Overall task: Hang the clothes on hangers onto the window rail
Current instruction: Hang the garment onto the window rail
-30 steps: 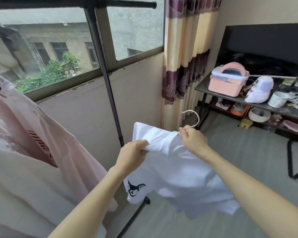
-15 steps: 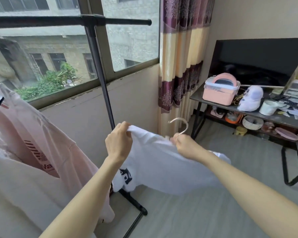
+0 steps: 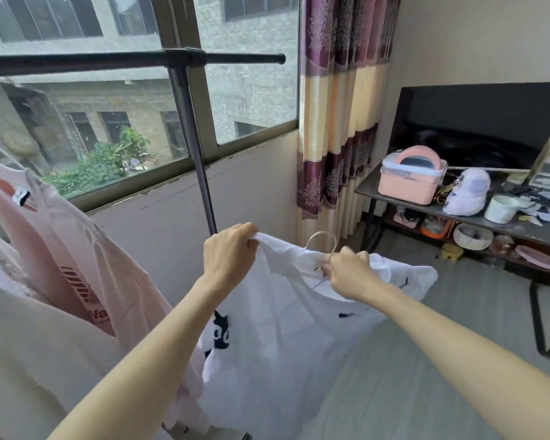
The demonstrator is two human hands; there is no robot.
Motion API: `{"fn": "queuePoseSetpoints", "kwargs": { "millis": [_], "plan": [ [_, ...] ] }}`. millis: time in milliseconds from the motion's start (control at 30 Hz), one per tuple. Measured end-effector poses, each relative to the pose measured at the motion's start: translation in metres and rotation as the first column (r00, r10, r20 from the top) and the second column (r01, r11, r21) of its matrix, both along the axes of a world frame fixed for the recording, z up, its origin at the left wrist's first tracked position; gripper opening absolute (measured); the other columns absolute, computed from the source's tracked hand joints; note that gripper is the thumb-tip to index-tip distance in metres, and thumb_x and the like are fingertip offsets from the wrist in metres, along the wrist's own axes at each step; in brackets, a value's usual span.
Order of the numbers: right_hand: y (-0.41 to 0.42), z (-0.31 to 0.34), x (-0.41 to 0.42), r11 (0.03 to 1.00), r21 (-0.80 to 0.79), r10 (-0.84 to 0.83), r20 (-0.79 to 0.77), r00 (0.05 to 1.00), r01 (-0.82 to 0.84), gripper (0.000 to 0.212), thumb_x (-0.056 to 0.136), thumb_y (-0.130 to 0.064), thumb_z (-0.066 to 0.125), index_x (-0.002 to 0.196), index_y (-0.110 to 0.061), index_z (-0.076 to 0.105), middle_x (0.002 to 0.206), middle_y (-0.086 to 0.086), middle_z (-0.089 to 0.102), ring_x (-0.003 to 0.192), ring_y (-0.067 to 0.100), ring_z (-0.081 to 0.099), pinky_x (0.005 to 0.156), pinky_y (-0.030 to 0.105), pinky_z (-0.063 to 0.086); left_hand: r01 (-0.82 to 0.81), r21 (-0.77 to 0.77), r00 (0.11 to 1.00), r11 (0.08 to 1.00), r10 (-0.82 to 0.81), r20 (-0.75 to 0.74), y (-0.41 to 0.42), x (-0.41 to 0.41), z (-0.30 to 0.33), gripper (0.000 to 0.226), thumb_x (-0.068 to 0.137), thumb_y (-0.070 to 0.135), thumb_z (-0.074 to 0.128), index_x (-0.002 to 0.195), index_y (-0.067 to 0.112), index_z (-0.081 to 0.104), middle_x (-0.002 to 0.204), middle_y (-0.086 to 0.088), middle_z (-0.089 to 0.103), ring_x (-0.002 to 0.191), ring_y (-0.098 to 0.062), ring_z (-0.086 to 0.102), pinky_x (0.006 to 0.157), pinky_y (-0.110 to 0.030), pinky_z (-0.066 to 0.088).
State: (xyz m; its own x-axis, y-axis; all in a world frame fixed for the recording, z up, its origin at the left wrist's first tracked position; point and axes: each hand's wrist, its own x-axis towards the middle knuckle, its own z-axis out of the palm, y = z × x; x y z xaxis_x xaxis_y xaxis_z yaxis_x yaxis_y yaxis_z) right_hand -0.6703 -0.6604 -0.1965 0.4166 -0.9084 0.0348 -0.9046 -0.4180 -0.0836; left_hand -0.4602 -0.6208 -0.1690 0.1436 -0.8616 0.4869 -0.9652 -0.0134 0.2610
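1. White T-shirt (image 3: 286,328) on its hanger: held out in front of me at about waist level, below and to the right of the rail's upright pole (image 3: 194,147). Hem hangs free toward the floor.
2. Left hand (image 3: 229,252): fingers clamped on a bunch of fabric at the shirt's left shoulder, lifting that side.
3. Right hand (image 3: 346,274): fingers closed at the collar around the neck of the hanger; the hanger hook (image 3: 321,241) stands up just above my knuckles, pale and curved.
4. Rail (image 3: 134,60): black bar running left-right across the window, well above both hands. Its free right end sits up and slightly left of the hook. The shirt's shoulder line lies roughly parallel to the bar (good, little turning needed).
5. Key relation: the hook must rise up and toward the window to clear the bar. My right hand is nearer the hook, so I judge it should lead.
6. Versus a second ago: the rail sits lower in my view, and the left hand has moved higher on the shoulder.
7. Pink T-shirt (image 3: 77,249) already hangs at left.
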Motion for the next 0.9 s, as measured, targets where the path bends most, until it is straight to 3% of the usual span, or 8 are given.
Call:
{"fn": "queuePoseSetpoints", "kwargs": {
  "millis": [67,133,267,333,433,500,700,900],
  "plan": [
    [0.005,-0.005,0.005,0.997,-0.029,0.071,-0.071,0.995,-0.073,0.026,0.09,-0.008,0.035,0.101,-0.014,0.058,0.093,0.004,0.054,0.107,0.026,0.043,0.081,0.036,0.026,0.045,-0.071,0.999,0.996,-0.044,0.014,-0.003,-0.002,0.009,0.021,0.086,0.016,0.045,0.095,0.017,0.064,0.095,-0.001,0.068,0.087,-0.031,0.062,0.065,-0.031,0.038],
    [0.004,-0.001,0.007,0.996,-0.016,0.084,0.176,0.981,-0.083,0.027,0.087,-0.002,0.036,0.1,-0.008,0.059,0.095,0.005,0.055,0.103,0.026,0.046,0.082,0.032,0.025,0.077,-0.132,0.997,0.988,-0.073,0.041,-0.005,-0.001,0.019,0.026,0.085,0.025,0.042,0.093,0.017,0.066,0.092,-0.001,0.069,0.085,-0.031,0.063,0.063,-0.03,0.038],
    [-0.012,0.022,-0.004,0.976,0.015,-0.137,0.822,0.553,0.219,0.025,0.091,0.002,0.036,0.087,-0.005,0.059,0.09,0.004,0.055,0.097,0.026,0.053,0.087,0.029,0.036,0.016,-0.095,0.994,0.995,-0.006,0.109,-0.008,0.016,0.032,0.03,0.091,0.039,0.05,0.082,0.012,0.059,0.087,-0.005,0.068,0.085,-0.034,0.061,0.061,-0.03,0.031],
    [-0.018,0.023,-0.008,0.961,-0.017,-0.149,0.809,0.568,0.277,0.024,0.094,-0.006,0.039,0.081,-0.014,0.057,0.092,0.006,0.052,0.098,0.03,0.053,0.09,0.038,0.04,0.004,-0.055,0.989,0.998,0.004,0.147,-0.009,0.022,0.033,0.037,0.092,0.044,0.048,0.078,0.01,0.054,0.082,-0.007,0.066,0.083,-0.036,0.06,0.06,-0.03,0.029],
    [-0.011,0.015,-0.002,0.991,0.059,-0.137,0.468,0.873,0.124,0.024,0.093,-0.012,0.038,0.077,-0.024,0.052,0.096,0.009,0.06,0.098,0.03,0.056,0.093,0.04,0.039,0.016,-0.023,0.993,1.0,-0.014,0.115,-0.013,0.023,0.037,0.029,0.091,0.041,0.05,0.087,0.015,0.062,0.087,-0.005,0.068,0.087,-0.034,0.06,0.063,-0.029,0.031],
    [-0.007,0.007,0.002,0.994,0.09,-0.086,0.386,0.919,0.055,0.022,0.096,-0.014,0.037,0.08,-0.019,0.053,0.094,0.009,0.064,0.097,0.028,0.056,0.089,0.036,0.038,0.024,0.008,0.999,1.0,-0.024,0.038,-0.015,0.021,0.041,0.02,0.09,0.037,0.052,0.093,0.021,0.064,0.092,-0.004,0.069,0.091,-0.032,0.059,0.066,-0.029,0.032],
    [-0.019,0.029,0.0,0.983,0.118,-0.167,0.898,0.406,0.142,0.032,0.099,-0.013,0.036,0.069,-0.018,0.048,0.062,-0.004,0.045,0.057,0.008,0.039,0.054,0.017,0.032,0.107,0.147,0.975,0.983,-0.075,-0.207,-0.025,0.034,0.038,0.015,0.085,0.038,0.06,0.092,0.026,0.066,0.093,0.006,0.064,0.09,-0.018,0.058,0.075,-0.029,0.042],
    [-0.02,0.023,0.005,0.977,0.077,-0.15,0.911,0.385,0.199,0.036,0.098,-0.01,0.037,0.065,-0.021,0.046,0.066,-0.005,0.047,0.063,0.009,0.045,0.063,0.021,0.037,0.268,0.137,0.878,0.954,-0.183,-0.443,-0.019,0.038,0.006,0.023,0.09,0.03,0.056,0.104,0.013,0.064,0.104,-0.001,0.063,0.092,-0.01,0.057,0.079,-0.018,0.037]
  ]
}}
